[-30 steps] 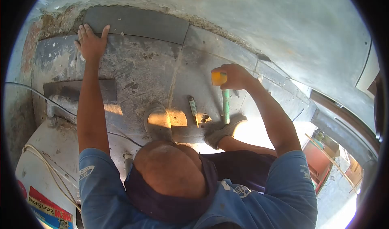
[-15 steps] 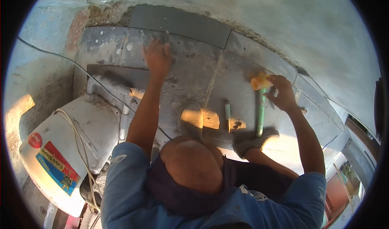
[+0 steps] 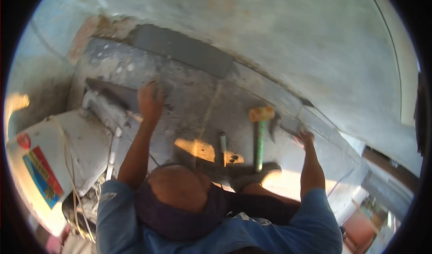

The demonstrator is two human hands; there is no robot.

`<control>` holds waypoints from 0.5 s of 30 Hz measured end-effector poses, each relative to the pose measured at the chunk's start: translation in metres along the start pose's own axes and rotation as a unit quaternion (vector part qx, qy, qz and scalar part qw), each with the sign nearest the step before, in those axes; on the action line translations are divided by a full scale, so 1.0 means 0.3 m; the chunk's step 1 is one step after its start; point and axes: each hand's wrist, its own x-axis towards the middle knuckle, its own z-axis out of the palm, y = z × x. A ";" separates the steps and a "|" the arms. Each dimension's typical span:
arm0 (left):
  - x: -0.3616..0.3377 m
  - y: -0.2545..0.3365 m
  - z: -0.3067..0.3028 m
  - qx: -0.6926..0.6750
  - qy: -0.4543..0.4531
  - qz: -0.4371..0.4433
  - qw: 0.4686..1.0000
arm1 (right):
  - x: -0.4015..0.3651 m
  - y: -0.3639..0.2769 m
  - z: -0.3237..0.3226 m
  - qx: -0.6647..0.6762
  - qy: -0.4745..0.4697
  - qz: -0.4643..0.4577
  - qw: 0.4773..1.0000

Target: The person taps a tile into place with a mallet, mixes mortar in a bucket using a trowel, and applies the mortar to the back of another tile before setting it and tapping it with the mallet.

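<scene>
My left hand (image 3: pixel 150 102) rests flat on the grey tiled floor (image 3: pixel 193 96), fingers apart, beside a loose dark tile strip (image 3: pixel 110 92). A mallet (image 3: pixel 259 137) with a yellow head and green handle lies on the floor, free of either hand. My right hand (image 3: pixel 306 139) is to its right, fingers touching the end of a dark flat tool (image 3: pixel 281 124). Motion blur hides whether it grips the tool. My bent knee (image 3: pixel 177 186) fills the lower middle.
A small chisel-like tool (image 3: pixel 222 142) lies left of the mallet. A white container (image 3: pixel 49 164) with a red and blue label and a cord sits at the left. A dark tile (image 3: pixel 180 49) runs along the plastered wall (image 3: pixel 292 42). My shoe (image 3: pixel 252 176) stands below the mallet.
My right hand has let go of the mallet, which now lies on the floor, and moved right to the dark tool. My left hand slid back from the far tile.
</scene>
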 end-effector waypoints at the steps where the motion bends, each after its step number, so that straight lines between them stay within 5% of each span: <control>1: 0.009 0.031 -0.005 -0.019 0.014 -0.011 1.000 | -0.103 -0.292 0.019 -0.333 -0.035 -0.047 0.941; 2: 0.016 0.055 0.001 -0.046 0.038 0.010 0.998 | -0.024 -0.102 0.002 -0.147 -0.027 -0.095 0.984; 3: 0.023 0.091 0.002 -0.094 0.025 0.007 0.995 | -0.021 -0.085 -0.001 -0.125 0.023 -0.163 0.978; 5: 0.009 0.158 0.045 -0.152 -0.017 -0.001 0.988 | -0.067 -0.254 -0.021 -0.362 0.043 -0.187 0.912; 6: -0.006 0.196 0.066 -0.166 -0.043 0.008 0.985 | -0.093 -0.365 -0.009 -0.366 0.039 -0.199 0.908; 8: -0.009 0.299 0.049 -0.214 -0.109 0.036 0.970 | -0.145 -0.540 0.023 -0.047 -0.002 0.045 0.998; 11: -0.042 0.372 0.104 -0.262 -0.134 0.070 0.953 | 0.037 -0.390 0.031 -0.257 0.058 -0.282 0.922; 13: -0.057 0.423 0.088 -0.288 -0.213 0.115 0.926 | -0.031 -0.689 0.157 -0.215 0.091 -0.259 0.937; 15: -0.080 0.450 0.103 -0.290 -0.178 0.159 0.927 | -0.079 -0.964 0.317 -0.142 0.106 -0.239 0.955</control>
